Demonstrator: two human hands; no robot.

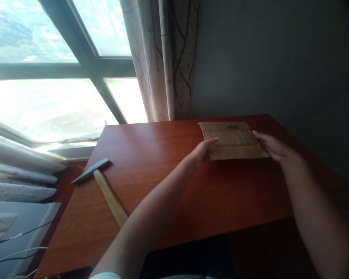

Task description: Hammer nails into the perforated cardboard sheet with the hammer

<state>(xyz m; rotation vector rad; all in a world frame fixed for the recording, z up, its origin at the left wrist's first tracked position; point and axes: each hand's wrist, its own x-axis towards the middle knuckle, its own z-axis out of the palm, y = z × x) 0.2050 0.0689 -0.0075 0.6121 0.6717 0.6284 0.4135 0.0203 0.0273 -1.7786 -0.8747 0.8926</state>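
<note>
While daylight glares through the window (84,69), a person grips a flat piece of brown corrugated cardboard (232,141) by its two sides over the far right part of a reddish-brown counter (163,182). The left hand (203,150) clasps the sheet's left side, its thumb laid across the ribbed upper face and its other fingers largely hidden behind the edge. The right hand (272,146) grasps the opposite side, thumb at the edge; shadow and the cardboard make the rest of its fingers hard to make out. Whether the sheet's underside touches the counter cannot be told from this angle. Creases cross its face, and a small dark mark (232,126) near the far edge is too indistinct to identify.

Well apart at left lies a hammer (110,197), its gray head reaching past the counter's left edge, the lower end of its wooden handle concealed by the left forearm. Patterned curtains (151,58) hang beside the panes, where overexposure washes out much of the view outside. At lower left, cables (23,254) pass out of sight below a wall socket (3,223), while the counter's near right side fades into darkness.
</note>
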